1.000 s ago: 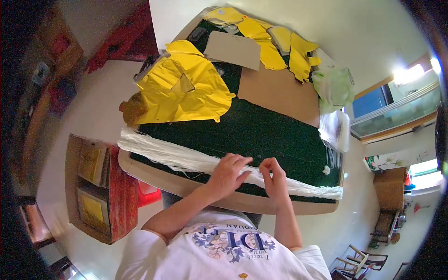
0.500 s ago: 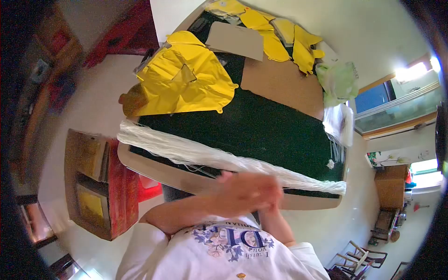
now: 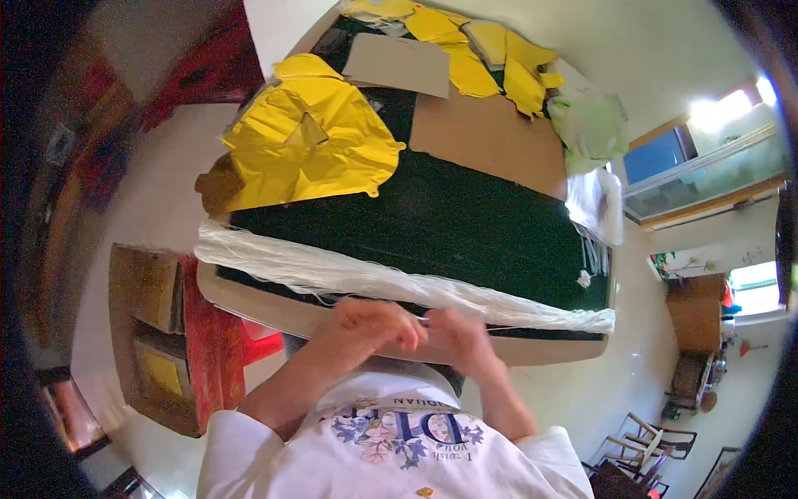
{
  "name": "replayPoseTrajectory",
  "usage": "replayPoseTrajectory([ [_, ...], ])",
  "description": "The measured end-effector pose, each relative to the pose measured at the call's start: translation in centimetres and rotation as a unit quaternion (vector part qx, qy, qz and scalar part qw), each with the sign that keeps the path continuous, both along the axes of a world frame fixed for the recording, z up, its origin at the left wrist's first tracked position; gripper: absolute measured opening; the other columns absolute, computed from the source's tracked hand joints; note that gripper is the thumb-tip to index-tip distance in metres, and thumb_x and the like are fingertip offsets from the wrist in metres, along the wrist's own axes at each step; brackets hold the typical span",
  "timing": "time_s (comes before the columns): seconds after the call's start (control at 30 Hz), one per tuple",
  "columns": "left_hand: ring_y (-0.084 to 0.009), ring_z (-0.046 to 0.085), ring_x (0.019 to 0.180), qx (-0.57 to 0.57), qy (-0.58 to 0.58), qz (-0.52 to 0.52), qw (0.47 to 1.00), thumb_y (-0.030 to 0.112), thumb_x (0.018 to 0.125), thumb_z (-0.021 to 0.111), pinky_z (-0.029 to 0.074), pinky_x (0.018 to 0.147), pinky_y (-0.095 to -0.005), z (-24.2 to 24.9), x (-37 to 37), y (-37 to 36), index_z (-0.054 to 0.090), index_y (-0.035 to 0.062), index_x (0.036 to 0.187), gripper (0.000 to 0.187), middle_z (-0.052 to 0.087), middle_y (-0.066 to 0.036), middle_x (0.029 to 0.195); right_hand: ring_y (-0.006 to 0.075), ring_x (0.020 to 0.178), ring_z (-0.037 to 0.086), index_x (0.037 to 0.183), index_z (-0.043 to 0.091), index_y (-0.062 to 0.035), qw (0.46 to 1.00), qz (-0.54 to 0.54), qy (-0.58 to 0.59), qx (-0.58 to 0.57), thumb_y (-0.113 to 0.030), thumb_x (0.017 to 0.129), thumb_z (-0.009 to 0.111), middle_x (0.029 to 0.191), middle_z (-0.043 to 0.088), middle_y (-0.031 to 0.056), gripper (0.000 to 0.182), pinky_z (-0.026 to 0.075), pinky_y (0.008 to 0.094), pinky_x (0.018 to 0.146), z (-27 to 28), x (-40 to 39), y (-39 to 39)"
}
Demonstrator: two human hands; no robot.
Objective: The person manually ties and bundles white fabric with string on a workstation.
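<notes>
A long bundle of white thread (image 3: 332,266) lies across the near side of the dark green tabletop (image 3: 399,208), with loose strands along its lower edge. My left hand (image 3: 376,326) is closed, fingers curled, just below the bundle's middle. Close beside it is my right hand (image 3: 459,337), also closed and blurred by motion, overlapping the bundle's lower edge. Something small shows between the two hands, too small to name. A fine strand seems to run rightward from my right hand.
A yellow plastic sheet (image 3: 307,141) lies at the table's left, with more yellow sheets (image 3: 474,71) at the back. Flat cardboard (image 3: 490,141) covers the back right, near a green plastic bag (image 3: 590,129). A cardboard box (image 3: 150,333) stands left, beside the table.
My hands were crossed together, blurred, near the bundle's right half. Now they are side by side, the left hand further left. The whole view has shifted slightly.
</notes>
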State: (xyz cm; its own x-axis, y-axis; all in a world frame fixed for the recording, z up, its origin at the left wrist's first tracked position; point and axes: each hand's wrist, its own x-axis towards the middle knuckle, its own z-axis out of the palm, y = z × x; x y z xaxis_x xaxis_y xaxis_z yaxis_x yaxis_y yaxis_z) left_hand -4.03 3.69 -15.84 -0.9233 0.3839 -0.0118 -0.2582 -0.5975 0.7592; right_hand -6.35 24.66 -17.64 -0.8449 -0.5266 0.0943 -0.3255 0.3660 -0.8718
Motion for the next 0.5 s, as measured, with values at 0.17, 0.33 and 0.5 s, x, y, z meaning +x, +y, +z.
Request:
replayPoseTrajectory([
  [0.17,-0.0189,0.064,0.082,-0.400,0.132,0.125,0.898,0.011,0.087,0.057,0.049,0.074,-0.0274,1.5,-1.1,1.9,0.064,0.0014,0.090,0.012,0.066,-0.010,0.089,0.0323,0.065,0.057,0.089,0.056,-0.0016,0.994,0.066,0.079,0.044,0.001,0.071,0.059,0.074,0.056,0.0134,0.019,0.045,0.0379,0.056,1.5,0.5,-0.5],
  [0.33,-0.0235,0.064,0.077,-0.482,0.124,0.015,0.867,0.010,0.085,0.057,0.049,0.067,-0.0310,2.0,-0.7,1.2,0.063,0.0011,0.092,0.013,0.065,-0.014,0.084,0.0301,0.061,0.056,0.092,0.059,-0.0007,0.992,0.059,0.106,0.025,0.004,0.073,0.058,0.071,0.056,0.0121,0.020,0.044,0.0352,0.052,0.7,0.1,-0.2],
  [0.5,-0.0233,0.063,0.074,-0.482,0.125,-0.041,0.866,0.011,0.085,0.056,0.047,0.065,-0.0309,1.7,-0.4,1.1,0.063,0.0015,0.092,0.013,0.063,-0.014,0.081,0.0298,0.061,0.055,0.093,0.059,-0.0012,0.993,0.030,0.115,0.008,0.003,0.074,0.057,0.071,0.055,0.0119,0.019,0.044,0.0360,0.053,2.0,-0.2,-0.7],
])
